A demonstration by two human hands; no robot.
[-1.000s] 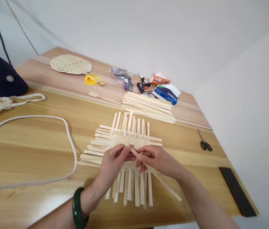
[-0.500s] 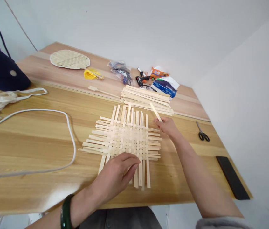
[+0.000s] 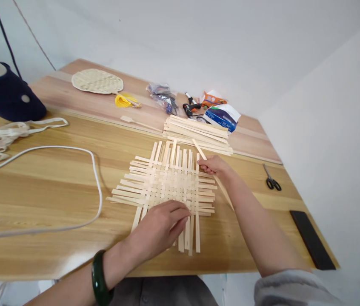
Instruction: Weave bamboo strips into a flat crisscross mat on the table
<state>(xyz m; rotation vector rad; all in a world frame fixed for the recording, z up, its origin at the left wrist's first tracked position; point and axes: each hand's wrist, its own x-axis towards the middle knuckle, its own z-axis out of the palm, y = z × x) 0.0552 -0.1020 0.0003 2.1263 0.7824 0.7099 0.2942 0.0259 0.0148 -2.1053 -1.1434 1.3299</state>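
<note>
A flat woven mat (image 3: 167, 182) of pale bamboo strips lies on the table before me, its loose strip ends sticking out on all sides. Over its near edge, my left hand (image 3: 167, 223) has thumb and fingertips brought together at one of the upright strips; the exact contact is partly hidden. At the mat's far right corner, my right hand (image 3: 212, 165) pinches a single loose bamboo strip (image 3: 223, 189). That strip slants from beyond the fingers back under the right forearm, apart from the weave along most of its length.
Behind the mat lies a stack of bamboo strips (image 3: 199, 131). Farther back are a glue gun (image 3: 191, 107), a blue box (image 3: 221, 118) and a finished woven fan (image 3: 97, 80). Scissors (image 3: 272, 182) and a black bar (image 3: 312, 240) lie right; white cord (image 3: 95, 170) curves left.
My right hand has moved left toward the mat's far right corner, bringing the loose strip with it, and more of the strip shows. My left hand stays nearly in place.
</note>
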